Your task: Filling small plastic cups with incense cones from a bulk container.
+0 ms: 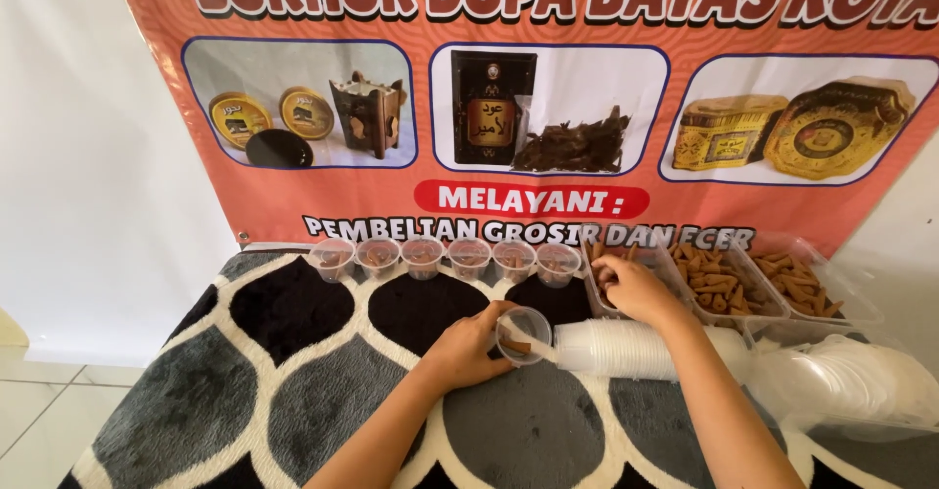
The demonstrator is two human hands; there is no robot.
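**Filling small cups with brown cones, one cup in hand**

Nearest the camera, both forearms reach out over a plush rug [293, 391] patterned in black, grey and white ovals. The left hand [468, 350] grasps a small clear plastic cup [522, 335], tilted on its side with its mouth facing right; a few brown pieces lie inside it. Just beside the cup, to the right, a stack of empty cups [626, 349] lies on its side, and further right sits a heap of clear lids [861, 381].

Beyond the stack, the right hand [631, 287] dips into the leftmost of three clear trays [608, 305], fingers curled and pinched as if closing on brown cone-shaped pieces [719, 279]; what it actually holds I cannot tell.

Farther back, a row of six filled cups [445, 256] stands along the rug's edge, under an orange banner [548, 98] with product pictures.

By my judgement the step in hand is loading the held cup. The next move calls for carrying the pinch across to the cup's mouth without spilling, with the cup turned upright enough to keep its contents.
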